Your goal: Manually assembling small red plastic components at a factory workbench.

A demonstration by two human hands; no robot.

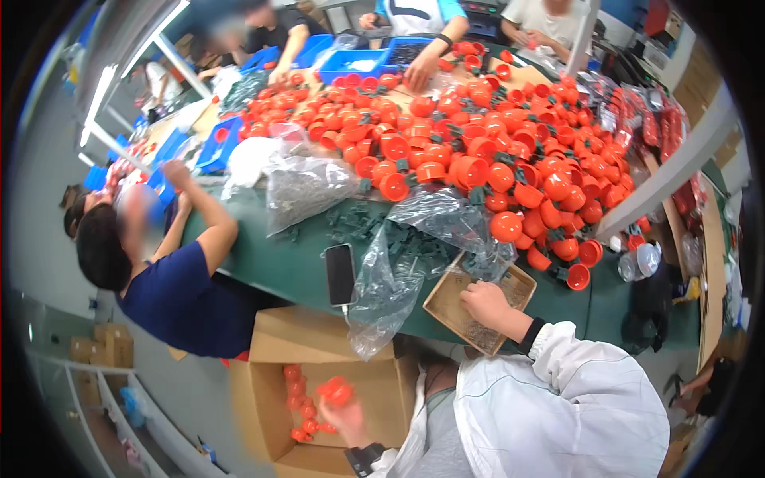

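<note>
My left hand (344, 419) is low over an open cardboard box (275, 331). At its fingertips is a rounded red plastic piece (335, 390), blurred by motion. More red plastic pieces (293, 385) lie inside the box along its left part. My right hand (483, 303) reaches into a shallow brown tray (446, 296) at the table's near edge, fingers curled together and pointing down. Small fine parts lie at the tray's bottom; whatever the right fingers pinch is too small or hidden to make out. Dark green plastic clips (476, 267) lie against the tray's far side.
A large heap of red cup-shaped parts (430, 171) covers the green table (255, 255). Clear plastic bags (386, 291) and a phone (340, 275) with a cable lie nearby. A white post (669, 171) slants at the right. Co-workers sit left and across, near blue bins (351, 66).
</note>
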